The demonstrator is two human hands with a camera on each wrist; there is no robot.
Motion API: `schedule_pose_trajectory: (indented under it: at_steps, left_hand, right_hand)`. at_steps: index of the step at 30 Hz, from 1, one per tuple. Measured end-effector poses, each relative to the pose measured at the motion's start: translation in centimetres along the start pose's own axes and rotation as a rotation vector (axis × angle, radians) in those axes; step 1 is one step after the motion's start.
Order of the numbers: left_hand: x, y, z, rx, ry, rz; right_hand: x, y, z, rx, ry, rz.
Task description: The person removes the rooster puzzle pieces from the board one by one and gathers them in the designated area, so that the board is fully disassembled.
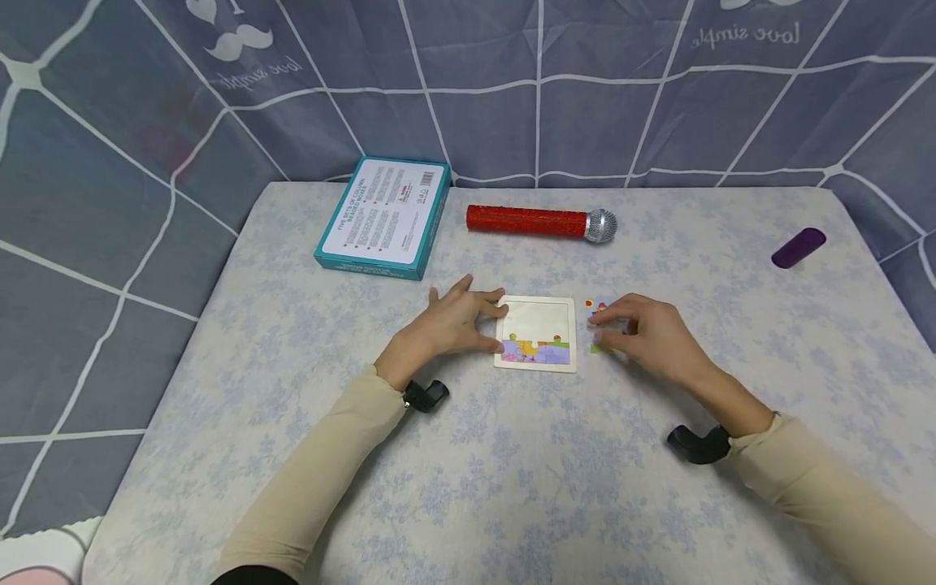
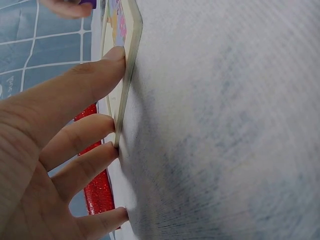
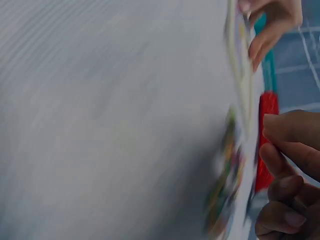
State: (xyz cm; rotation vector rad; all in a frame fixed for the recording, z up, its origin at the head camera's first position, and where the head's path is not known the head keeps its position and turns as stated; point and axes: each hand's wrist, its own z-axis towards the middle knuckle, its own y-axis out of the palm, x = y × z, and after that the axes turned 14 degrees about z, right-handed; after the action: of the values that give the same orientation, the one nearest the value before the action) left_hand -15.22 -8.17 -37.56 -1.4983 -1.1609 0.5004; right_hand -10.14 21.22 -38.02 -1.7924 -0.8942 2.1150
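Note:
A small square jigsaw puzzle board [image 1: 537, 318] with a pale frame lies mid-table. Colourful pieces [image 1: 537, 352] fill its lower strip, and the rest of its tray shows bare. My left hand [image 1: 455, 322] rests at the board's left side, thumb and fingertips touching the rim [image 2: 131, 55], the other fingers spread. Just right of the board, my right hand [image 1: 652, 335] hovers over loose puzzle pieces [image 1: 589, 303], partly covering them. In the right wrist view those loose pieces [image 3: 225, 187] are blurred. The right thumb and index finger are bent towards each other; no piece shows between them.
Behind the board lies a red microphone [image 1: 526, 220] with a silver head. A teal-edged box [image 1: 383, 213] is at the back left, and a purple cylinder [image 1: 799, 248] at the far right. A grey gridded curtain [image 1: 483, 130] hangs along the table's back and left.

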Motion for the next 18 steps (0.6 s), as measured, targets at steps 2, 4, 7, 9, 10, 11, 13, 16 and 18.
schedule_pose_trajectory:
  at_steps: [2,4,7,9,10,11,13,16,18]
  left_hand:
    - [0.0,0.0,0.0,0.000,0.000,0.002]
    - [0.0,0.0,0.0,-0.002,0.001,0.009]
    - [-0.2,0.0,0.1,-0.003,0.006,0.024]
    - [-0.2,-0.1,0.0,-0.008,0.012,0.036]
    - [-0.3,-0.1,0.0,-0.013,0.015,0.037]
    - [-0.3,-0.2,0.0,-0.018,0.018,0.035]
    - [-0.3,-0.2,-0.1,-0.029,0.025,0.032]
    - [-0.4,-0.3,-0.2,-0.041,0.032,0.024]
    - [-0.4,-0.3,-0.2,-0.044,0.034,0.023]
  right_hand:
    - [-0.8,0.9,0.6,-0.046,-0.018,0.008]
    - [-1.6,1.8,1.3,-0.096,-0.029,0.016]
    - [-2.6,3.2,2.4,-0.172,-0.028,0.028]
    - [-3.1,4.1,2.9,-0.210,-0.023,0.038]
    - [-3.4,4.5,3.1,-0.222,-0.019,0.039]
    - [-3.6,4.8,3.2,-0.231,-0.013,0.040]
    - [-3.9,5.4,3.3,-0.240,0.003,0.038]
    - [-4.0,6.1,3.3,-0.241,0.030,0.024]
    - [-4.1,6.3,3.3,-0.239,0.039,0.014]
